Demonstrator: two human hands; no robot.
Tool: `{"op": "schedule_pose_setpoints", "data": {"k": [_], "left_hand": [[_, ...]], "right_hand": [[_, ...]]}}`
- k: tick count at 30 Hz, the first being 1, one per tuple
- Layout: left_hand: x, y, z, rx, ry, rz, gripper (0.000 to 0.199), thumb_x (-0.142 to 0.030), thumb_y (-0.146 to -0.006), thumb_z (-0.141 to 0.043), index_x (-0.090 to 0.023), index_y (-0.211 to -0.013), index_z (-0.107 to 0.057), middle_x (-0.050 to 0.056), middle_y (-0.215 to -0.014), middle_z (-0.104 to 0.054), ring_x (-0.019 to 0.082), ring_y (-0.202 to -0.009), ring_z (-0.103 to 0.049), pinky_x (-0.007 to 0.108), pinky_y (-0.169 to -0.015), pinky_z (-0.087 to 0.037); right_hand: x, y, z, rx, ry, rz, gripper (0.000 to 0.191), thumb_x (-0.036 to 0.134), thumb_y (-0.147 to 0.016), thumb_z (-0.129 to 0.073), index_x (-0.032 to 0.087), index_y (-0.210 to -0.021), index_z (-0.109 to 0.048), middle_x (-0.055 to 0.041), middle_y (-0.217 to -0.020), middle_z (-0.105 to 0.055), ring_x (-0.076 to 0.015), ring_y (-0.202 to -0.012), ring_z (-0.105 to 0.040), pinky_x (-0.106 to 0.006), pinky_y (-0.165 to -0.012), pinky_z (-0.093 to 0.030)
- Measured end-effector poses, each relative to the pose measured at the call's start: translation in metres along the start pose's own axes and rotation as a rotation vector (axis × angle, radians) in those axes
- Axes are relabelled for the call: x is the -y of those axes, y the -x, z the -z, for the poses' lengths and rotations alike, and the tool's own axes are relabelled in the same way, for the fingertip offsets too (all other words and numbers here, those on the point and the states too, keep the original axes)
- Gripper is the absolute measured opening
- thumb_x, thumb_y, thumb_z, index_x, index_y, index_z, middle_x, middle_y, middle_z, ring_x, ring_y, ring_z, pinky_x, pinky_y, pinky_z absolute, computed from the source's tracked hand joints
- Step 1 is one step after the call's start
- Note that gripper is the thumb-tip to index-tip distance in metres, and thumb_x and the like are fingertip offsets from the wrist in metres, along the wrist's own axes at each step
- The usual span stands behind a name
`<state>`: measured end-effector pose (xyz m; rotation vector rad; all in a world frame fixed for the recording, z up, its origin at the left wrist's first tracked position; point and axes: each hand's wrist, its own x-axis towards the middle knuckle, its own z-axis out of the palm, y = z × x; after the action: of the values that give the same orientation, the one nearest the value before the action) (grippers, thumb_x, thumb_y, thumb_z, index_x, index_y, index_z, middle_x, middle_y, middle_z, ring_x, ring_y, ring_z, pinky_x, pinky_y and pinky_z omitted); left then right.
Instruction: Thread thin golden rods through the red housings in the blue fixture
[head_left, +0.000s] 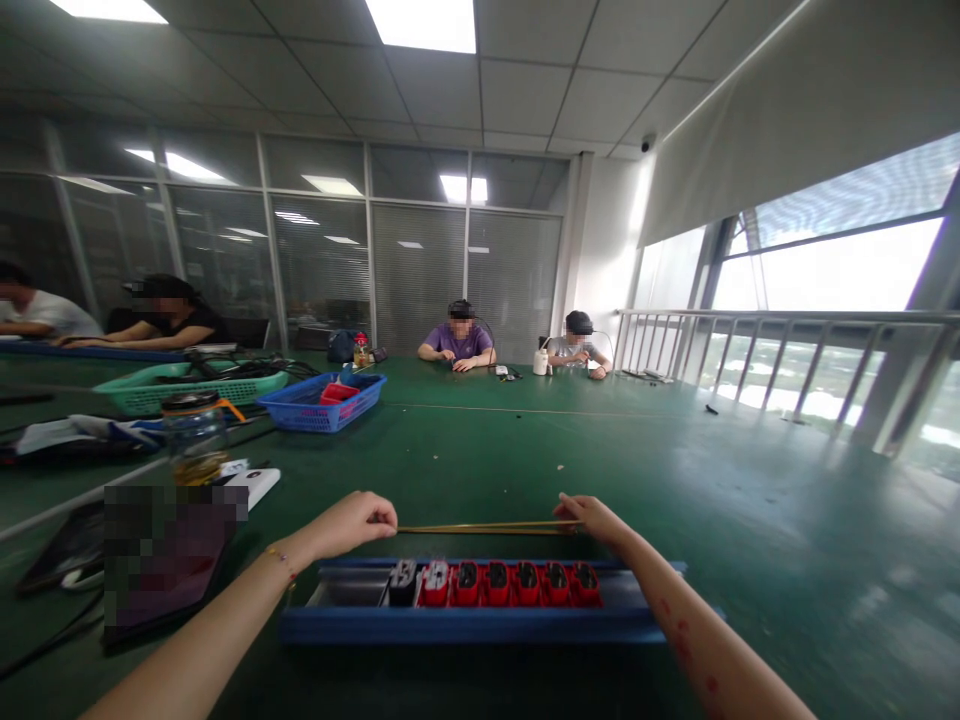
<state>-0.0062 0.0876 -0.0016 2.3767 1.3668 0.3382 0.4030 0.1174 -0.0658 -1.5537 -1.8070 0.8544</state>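
A thin yellowish band (pixel 480 528) is stretched level between my two hands, above the green table. My left hand (pixel 367 520) pinches its left end with closed fingers. At the other end, my right hand (pixel 586 515) holds the band between its fingers. Just nearer to me lies a blue rail (pixel 465 627) with a grey metal channel. Inside it stands a row of several red blocks with dark tops (pixel 496 582); the leftmost block (pixel 403 582) is black with a grey top. My right forearm passes over the rail's right end.
At the left are a tablet (pixel 169 570), a white power bank (pixel 259 488), a glass jar (pixel 196 440), a blue basket (pixel 330 410) with a red item, and a green basket (pixel 135 395) with cables. Several people sit around the table's far and left sides.
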Motion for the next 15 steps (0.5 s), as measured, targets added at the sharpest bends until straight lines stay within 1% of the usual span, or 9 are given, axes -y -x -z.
{"op": "schedule_pose_setpoints", "data": {"k": [2,5,9,10,12,14,15], "left_hand": [[0.005,-0.003,-0.005,0.035,0.017,0.002,0.032,-0.045,-0.074,-0.045,-0.019,-0.079,-0.064,0.001,-0.076,-0.067,0.015,-0.071,-0.059,0.02,-0.06,-0.039],[0.011,-0.006,-0.01,0.074,0.019,0.012,0.033,-0.045,-0.073,-0.046,-0.019,-0.08,-0.065,0.0,-0.079,-0.067,0.015,-0.073,-0.06,0.02,-0.061,-0.04],[0.017,-0.01,-0.013,0.061,-0.019,0.031,0.029,-0.043,-0.07,-0.05,-0.02,-0.076,-0.066,0.0,-0.08,-0.068,0.015,-0.074,-0.059,0.02,-0.065,-0.04],[0.018,-0.012,-0.014,0.054,-0.03,0.038,0.028,-0.043,-0.069,-0.051,-0.02,-0.075,-0.066,0.0,-0.08,-0.068,0.015,-0.074,-0.059,0.021,-0.065,-0.04],[0.02,-0.015,-0.016,0.045,-0.045,0.055,0.028,-0.044,-0.067,-0.052,-0.02,-0.075,-0.066,0.001,-0.076,-0.067,0.016,-0.071,-0.059,0.021,-0.063,-0.04],[0.021,-0.019,-0.019,0.041,-0.053,0.071,0.029,-0.045,-0.066,-0.053,-0.02,-0.075,-0.065,0.001,-0.072,-0.067,0.016,-0.067,-0.06,0.021,-0.058,-0.04],[0.022,-0.02,-0.02,0.038,-0.055,0.077,0.029,-0.045,-0.065,-0.054,-0.02,-0.074,-0.064,0.001,-0.071,-0.067,0.016,-0.065,-0.06,0.021,-0.056,-0.04]], "right_hand": [[0.0,0.0,0.001,-0.002,-0.025,-0.038,0.057,0.052,-0.086,-0.023,0.011,-0.086,-0.062,-0.0106,-0.077,-0.068,-0.0179,-0.069,-0.063,-0.028,-0.062,-0.047],[0.0,0.001,0.002,-0.008,-0.026,-0.058,0.06,0.055,-0.086,-0.02,0.011,-0.086,-0.061,-0.0125,-0.077,-0.068,-0.018,-0.067,-0.064,-0.029,-0.06,-0.048],[0.002,0.001,0.0,-0.009,0.051,0.006,0.06,0.055,-0.085,-0.024,0.01,-0.084,-0.062,-0.0132,-0.076,-0.067,-0.0165,-0.065,-0.062,-0.028,-0.062,-0.048],[0.003,0.002,-0.001,-0.005,0.085,0.037,0.056,0.055,-0.083,-0.029,0.01,-0.084,-0.063,-0.0121,-0.076,-0.066,-0.0169,-0.066,-0.061,-0.028,-0.062,-0.047],[0.005,0.005,-0.002,0.012,0.16,0.112,0.044,0.053,-0.075,-0.048,0.013,-0.083,-0.065,-0.0088,-0.077,-0.066,-0.0182,-0.07,-0.059,-0.028,-0.065,-0.046],[0.008,0.008,-0.003,0.031,0.236,0.184,0.035,0.046,-0.062,-0.065,0.017,-0.082,-0.067,-0.0057,-0.08,-0.065,-0.019,-0.074,-0.058,-0.027,-0.068,-0.044],[0.009,0.009,-0.003,0.038,0.271,0.212,0.034,0.042,-0.058,-0.069,0.018,-0.082,-0.068,-0.0048,-0.082,-0.065,-0.019,-0.075,-0.057,-0.027,-0.068,-0.044]]}}
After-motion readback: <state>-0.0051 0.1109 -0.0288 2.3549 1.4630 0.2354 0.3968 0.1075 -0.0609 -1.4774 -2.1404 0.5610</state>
